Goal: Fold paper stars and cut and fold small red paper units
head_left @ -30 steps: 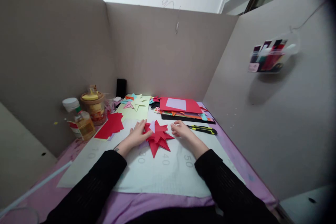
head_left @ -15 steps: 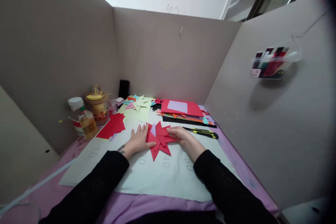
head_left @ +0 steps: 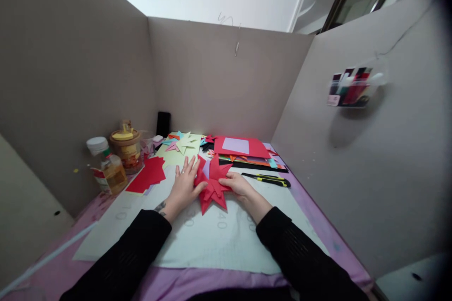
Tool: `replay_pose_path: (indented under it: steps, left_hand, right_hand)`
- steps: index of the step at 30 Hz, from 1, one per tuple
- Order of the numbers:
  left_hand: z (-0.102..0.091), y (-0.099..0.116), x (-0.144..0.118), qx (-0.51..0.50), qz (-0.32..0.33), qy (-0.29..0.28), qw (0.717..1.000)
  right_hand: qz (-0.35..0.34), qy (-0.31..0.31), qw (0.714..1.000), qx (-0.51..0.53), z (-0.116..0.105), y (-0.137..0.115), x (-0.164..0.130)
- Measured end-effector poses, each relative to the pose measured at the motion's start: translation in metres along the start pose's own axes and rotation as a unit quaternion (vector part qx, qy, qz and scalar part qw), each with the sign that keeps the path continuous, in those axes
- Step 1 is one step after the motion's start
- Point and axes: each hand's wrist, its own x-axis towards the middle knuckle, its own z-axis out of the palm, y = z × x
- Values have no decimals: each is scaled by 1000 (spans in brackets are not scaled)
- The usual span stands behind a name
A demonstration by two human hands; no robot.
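Head view — pinches red paper star [head_left: 213,188] in right hand [head_left: 243,189], perhaps by a point — rests spread-fingered left hand [head_left: 183,188] against it.

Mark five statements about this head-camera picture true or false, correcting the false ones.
1. The left hand and right hand are at opposite sides of the red folded-paper star. True.
2. A black-and-yellow utility knife lies right of the star. True.
3. The right hand holds the knife. False: it holds the star's right edge.
4. A lilac paper rectangle lies on a larger red paper sheet. True.
5. Fanned red paper pieces lie right of both hands. False: they lie left.
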Motion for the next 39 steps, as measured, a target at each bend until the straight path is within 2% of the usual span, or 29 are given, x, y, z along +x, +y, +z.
replay_pose_path:
  steps: [2, 4, 6, 8, 12, 16, 18, 20, 22, 24, 26, 29, 32, 35, 37, 39]
  left_hand:
    - [-1, 10, -5, -28, 48, 39, 998]
    - [5, 17, -9, -104, 60, 56, 991]
    - [17, 22, -8, -216, 33, 58, 974]
    - [27, 23, -4, -318, 26, 36, 947]
    - [32, 21, 2, -470, 54, -13, 881]
    - [17, 14, 0, -597, 0, -21, 802]
    - [11, 9, 0, -640, -54, -32, 766]
    - [9, 4, 4, -662, -114, -26, 741]
    - [9, 0, 7, -668, -156, 1, 728]
    - [10, -1, 10, -667, -172, 16, 725]
    - [11, -2, 12, -667, -173, 9, 725]
    - [10, -2, 12, -669, -170, -32, 723]
    - [9, -3, 10, -658, -176, -72, 729]
    - [8, -4, 8, -643, -174, -111, 737]
    - [9, -5, 6, -651, -164, -142, 727]
    - [10, -6, 5, -675, -160, -156, 704]
  right_hand:
    - [-79, 35, 996, -21, 3, -5, -3]
    - [-154, 96, 981, -70, 8, -9, -7]
    - [-218, 169, 949, -150, 15, -11, -13]
    - [-267, 205, 910, -243, 24, -9, -20]
    - [-361, 137, 842, -376, 44, -3, -33]
    - [-402, 61, 785, -468, 58, -3, -40]
    - [-401, 48, 771, -492, 60, -6, -43]
    - [-398, 40, 762, -509, 60, -9, -44]
    - [-400, 31, 753, -523, 59, -9, -45]
    - [-406, 24, 746, -527, 58, -7, -45]
    - [-419, 20, 748, -514, 57, -5, -44]
    - [-446, 44, 772, -452, 51, -7, -46]
    - [-457, 140, 794, -376, 37, -19, -47]
    - [-414, 265, 809, -322, 16, -33, -43]
    - [-350, 267, 855, -275, 2, -39, -38]
    - [-275, 188, 921, -202, -9, -40, -33]
